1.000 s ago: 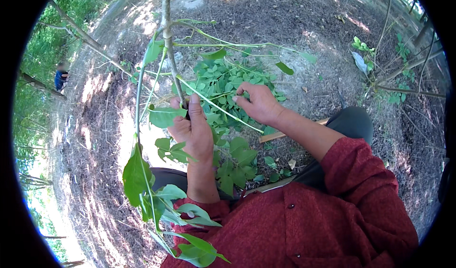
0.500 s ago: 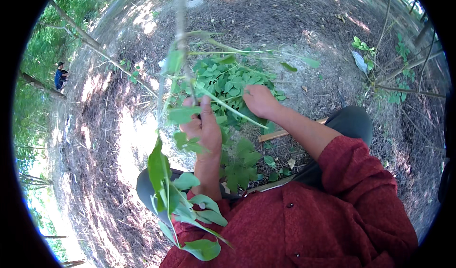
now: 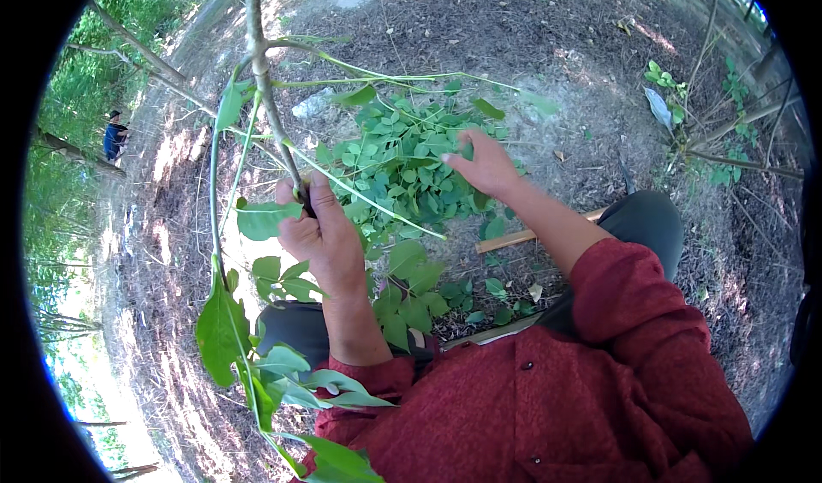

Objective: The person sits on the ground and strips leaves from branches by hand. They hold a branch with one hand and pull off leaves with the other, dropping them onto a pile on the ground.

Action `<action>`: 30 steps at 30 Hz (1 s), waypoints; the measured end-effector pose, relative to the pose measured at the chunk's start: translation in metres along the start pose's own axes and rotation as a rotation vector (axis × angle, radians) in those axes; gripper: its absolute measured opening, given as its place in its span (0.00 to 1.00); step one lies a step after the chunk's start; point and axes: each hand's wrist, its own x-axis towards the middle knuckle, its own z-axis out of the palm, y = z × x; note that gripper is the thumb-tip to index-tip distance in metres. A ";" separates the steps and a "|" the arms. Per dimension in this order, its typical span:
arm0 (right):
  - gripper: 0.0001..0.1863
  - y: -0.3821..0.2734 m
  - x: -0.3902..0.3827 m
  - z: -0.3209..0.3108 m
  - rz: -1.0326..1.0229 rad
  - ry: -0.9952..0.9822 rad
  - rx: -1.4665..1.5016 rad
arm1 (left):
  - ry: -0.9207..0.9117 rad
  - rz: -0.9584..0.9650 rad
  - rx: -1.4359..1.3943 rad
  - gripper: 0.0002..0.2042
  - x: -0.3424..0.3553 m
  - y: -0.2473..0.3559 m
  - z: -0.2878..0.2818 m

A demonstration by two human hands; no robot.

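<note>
My left hand (image 3: pixel 330 239) is closed around a leafy branch (image 3: pixel 267 98), its brown stem rising from the fist toward the top of the view. Thin green side stalks fan out from the branch. Several large leaves (image 3: pixel 224 324) dangle on the left, down past my left forearm. Beyond my hands a heap of picked green leaves (image 3: pixel 407 153) lies on the ground. Over the right edge of the heap is my right hand (image 3: pixel 486 168), thumb and fingers apart. Some green shows between them, which looks like leaves of the heap behind.
A wooden strip (image 3: pixel 505 241) lies by my right knee. A pale stone (image 3: pixel 314 104) sits beyond the heap. At the right stand thin trunks and a shrub (image 3: pixel 723 153). A person in blue (image 3: pixel 113 137) is far off among trees at the left.
My left hand has moved left with the branch, which swung the same way. My right hand has lifted slightly away and its fingers have spread.
</note>
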 end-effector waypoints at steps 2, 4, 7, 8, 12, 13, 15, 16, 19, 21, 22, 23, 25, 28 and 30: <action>0.19 0.000 0.012 0.000 -0.100 0.085 0.071 | -0.012 -0.022 -0.030 0.08 0.001 0.002 0.004; 0.17 -0.003 0.021 -0.008 -0.109 0.030 0.224 | -0.026 -0.049 -0.084 0.08 0.002 0.001 0.007; 0.17 -0.030 0.017 -0.027 -0.052 -0.219 0.491 | -0.047 -0.104 -0.116 0.05 0.000 -0.001 0.005; 0.16 -0.038 0.013 -0.028 -0.071 -0.257 0.518 | -0.042 -0.124 -0.150 0.06 0.000 0.002 0.007; 0.17 -0.057 0.001 -0.031 -0.138 -0.481 0.492 | -0.060 -0.131 -0.208 0.08 -0.002 0.011 0.006; 0.15 -0.056 -0.001 -0.030 -0.180 -0.486 0.492 | -0.078 -0.115 -0.208 0.08 -0.001 0.009 0.005; 0.13 -0.049 -0.002 -0.024 -0.266 -0.498 0.490 | -0.058 -0.104 -0.229 0.07 -0.002 0.007 0.006; 0.12 -0.046 -0.003 -0.022 -0.216 -0.533 0.510 | -0.047 -0.100 -0.239 0.07 -0.002 0.006 0.006; 0.09 -0.039 -0.008 -0.018 -0.118 -0.611 0.582 | -0.063 -0.087 -0.223 0.06 -0.001 0.008 0.001; 0.08 -0.038 -0.012 -0.017 -0.122 -0.630 0.645 | -0.060 -0.120 -0.278 0.06 -0.001 0.010 0.002; 0.08 -0.041 -0.015 -0.018 -0.103 -0.630 0.639 | -0.054 -0.135 -0.301 0.05 -0.001 0.010 0.000; 0.08 -0.047 -0.018 -0.020 -0.085 -0.629 0.633 | -0.051 -0.139 -0.279 0.05 -0.001 0.010 -0.001; 0.07 -0.050 -0.021 -0.020 -0.074 -0.634 0.647 | -0.053 -0.147 -0.241 0.05 -0.002 0.007 -0.003; 0.07 -0.050 -0.025 -0.019 -0.043 -0.626 0.739 | -0.060 -0.132 -0.242 0.05 -0.003 0.007 -0.003; 0.07 -0.053 -0.029 -0.020 0.049 -0.584 0.844 | -0.077 -0.134 -0.196 0.05 -0.003 0.011 -0.004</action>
